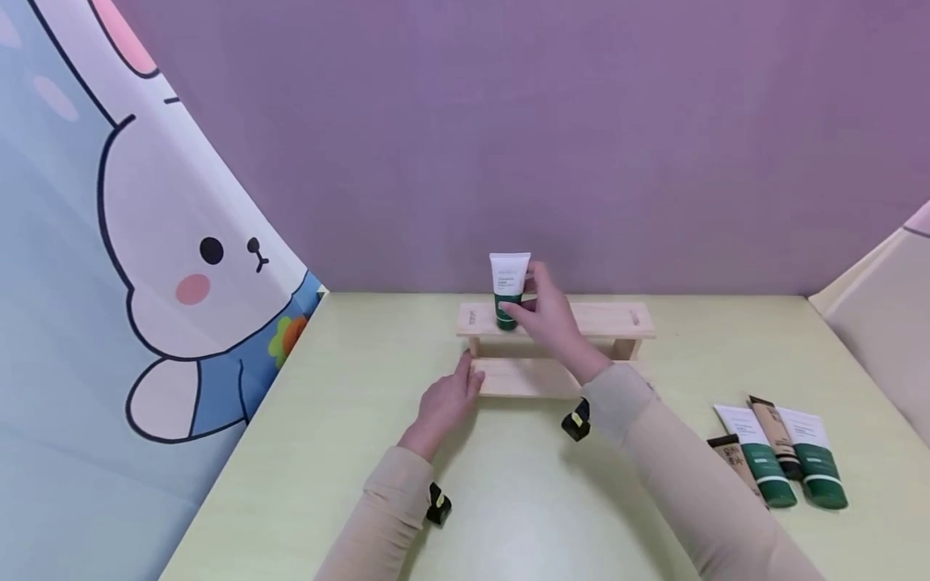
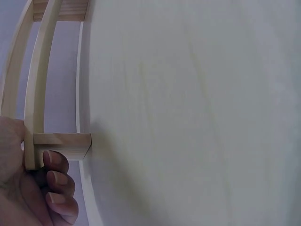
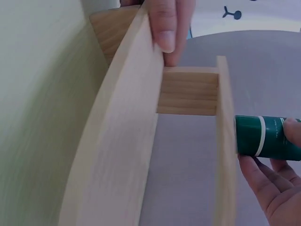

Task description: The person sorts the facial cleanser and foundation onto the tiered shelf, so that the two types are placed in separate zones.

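Note:
My right hand (image 1: 554, 324) pinches a small white-and-green squeeze tube (image 1: 510, 276) between thumb and fingers. The tube stands cap down at the left part of the upper shelf of a two-step wooden rack (image 1: 603, 320). In the right wrist view, the green cap (image 3: 249, 135) sits right at the upper board's face. My left hand (image 1: 445, 403) grips the left end of the lower board (image 1: 526, 379). The left wrist view has its curled fingers (image 2: 60, 181) below that board, beside the wooden leg (image 2: 63, 140).
To the right on the pale table (image 1: 349, 339) lie two larger white-and-green tubes (image 1: 761, 461) and two brown tubes with dark caps (image 1: 777, 436), close together. A purple wall (image 1: 581, 145) rises behind the rack; a rabbit-print cloth (image 1: 167, 266) hangs at the left.

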### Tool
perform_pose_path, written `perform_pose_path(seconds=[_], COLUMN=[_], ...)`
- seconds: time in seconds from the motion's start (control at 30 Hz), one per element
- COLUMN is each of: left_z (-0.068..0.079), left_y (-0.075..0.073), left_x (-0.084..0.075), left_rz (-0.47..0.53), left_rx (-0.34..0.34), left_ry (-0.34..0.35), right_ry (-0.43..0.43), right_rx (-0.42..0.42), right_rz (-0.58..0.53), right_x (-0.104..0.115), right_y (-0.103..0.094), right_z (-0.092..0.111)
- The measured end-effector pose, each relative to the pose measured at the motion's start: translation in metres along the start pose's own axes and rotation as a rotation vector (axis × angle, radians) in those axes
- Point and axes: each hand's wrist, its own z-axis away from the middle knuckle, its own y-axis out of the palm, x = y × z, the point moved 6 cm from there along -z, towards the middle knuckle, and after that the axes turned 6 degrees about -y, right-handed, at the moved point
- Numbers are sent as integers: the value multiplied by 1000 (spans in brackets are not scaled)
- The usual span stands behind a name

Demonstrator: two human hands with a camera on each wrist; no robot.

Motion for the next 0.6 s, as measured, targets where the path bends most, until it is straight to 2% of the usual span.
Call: perform_pose_path(seconds=[0.17,0.37,0.6], left_z=[3,1,-1], left_y=[5,4,2], left_x=[-4,-4,0], left_rz=[7,5,6], left_rx=[-4,-11,-7], left_ry=[9,4,-17], right_ry=[-25,-40,-50], right_rx=[28,52,49], right_rz=[51,127,207], right_x=[-8,-7,-3], right_y=[5,5,-15], right_z=[0,1,15])
